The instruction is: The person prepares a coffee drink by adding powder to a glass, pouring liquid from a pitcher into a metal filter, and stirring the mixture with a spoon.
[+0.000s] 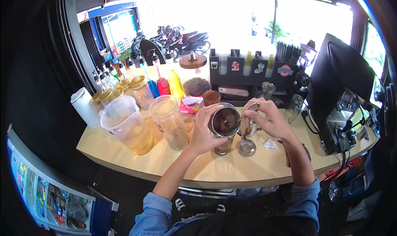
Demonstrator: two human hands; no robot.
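My left hand point(203, 132) grips a metal-rimmed round vessel point(211, 129) from its left side, with the thumb across the front. Dark brown contents point(225, 118) show inside it. Clear glass point(222, 148) is visible directly below the rim; whether it belongs to the same vessel I cannot tell. In my right hand point(266, 118) is a metal spoon point(255, 106), pinched by its handle, its far end dipping into the dark contents. A small round metal lid or strainer point(247, 147) lies on the counter just right of the vessel. Crumpled white tissue point(270, 144) lies near my right wrist.
On the left stand a plastic pitcher point(136, 140) of yellowish liquid and a tall clear jar point(173, 133). Pump bottles point(152, 88), a tissue pack point(189, 106) and a black cup holder point(238, 71) line the back. An espresso machine point(328, 112) occupies the right of the wooden counter point(198, 171).
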